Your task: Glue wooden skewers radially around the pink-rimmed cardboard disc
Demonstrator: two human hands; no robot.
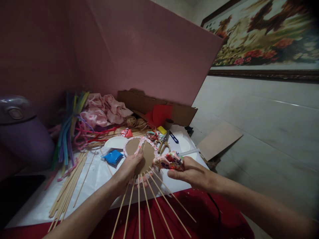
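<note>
A round cardboard disc [147, 162] with a pink-and-white fabric edging is in my left hand [129, 166], whose thumb presses on a folded fabric strip [141, 143] at its face. Several thin wooden sticks [152, 202] fan out from the disc's lower edge towards me. My right hand [191, 172] is wrapped round a flower-patterned glue gun [169, 161], its nozzle end close to the disc's right side. From the gun's back a translucent glue stick [188, 152] pokes out. The fingers of my left hand behind the disc are mostly hidden.
Scissors [163, 144] and a blue cutter [173, 137] lie beyond the disc. A blue packet [112, 156] and loose wooden sticks [69, 186] are at left, near pipe cleaners [67, 132] and a purple container [23, 136]. Crumpled pink fabric [107, 111] and twine balls [131, 121] lie behind.
</note>
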